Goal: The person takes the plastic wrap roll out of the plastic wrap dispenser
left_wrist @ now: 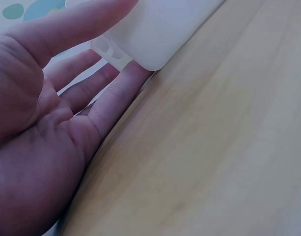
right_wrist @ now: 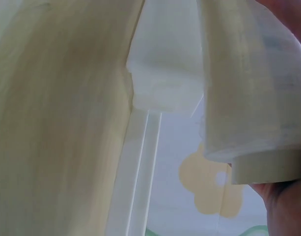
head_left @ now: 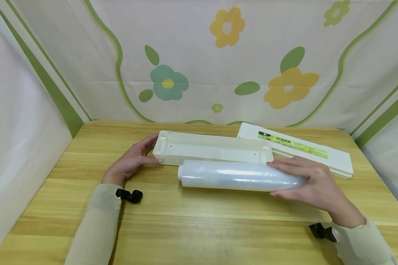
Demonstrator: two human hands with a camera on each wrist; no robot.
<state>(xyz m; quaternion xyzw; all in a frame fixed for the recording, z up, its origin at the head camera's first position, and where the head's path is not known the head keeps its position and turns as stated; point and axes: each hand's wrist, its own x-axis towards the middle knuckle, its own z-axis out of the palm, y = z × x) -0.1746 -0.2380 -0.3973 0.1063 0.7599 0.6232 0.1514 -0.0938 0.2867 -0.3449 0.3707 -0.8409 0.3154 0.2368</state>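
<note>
A roll of cling film [head_left: 232,175] is gripped near its right end by my right hand [head_left: 313,182], thumb below and fingers over the top. The roll is held just in front of a long white plastic box [head_left: 212,138], overlapping its front wall in the head view. In the right wrist view the core end of the roll [right_wrist: 268,167] sticks out, above the tabletop. My left hand [head_left: 132,158] holds the left end of the box, its thumb at the front corner and the fingers round the end. The left wrist view shows the box's end [left_wrist: 145,34] between thumb and fingers.
A white lid [head_left: 305,151] with a green and yellow label lies behind and to the right of the box. Everything rests on a wooden table [head_left: 199,228]. A flowered cloth [head_left: 199,55] hangs along the table's back edge, with more cloth at both sides.
</note>
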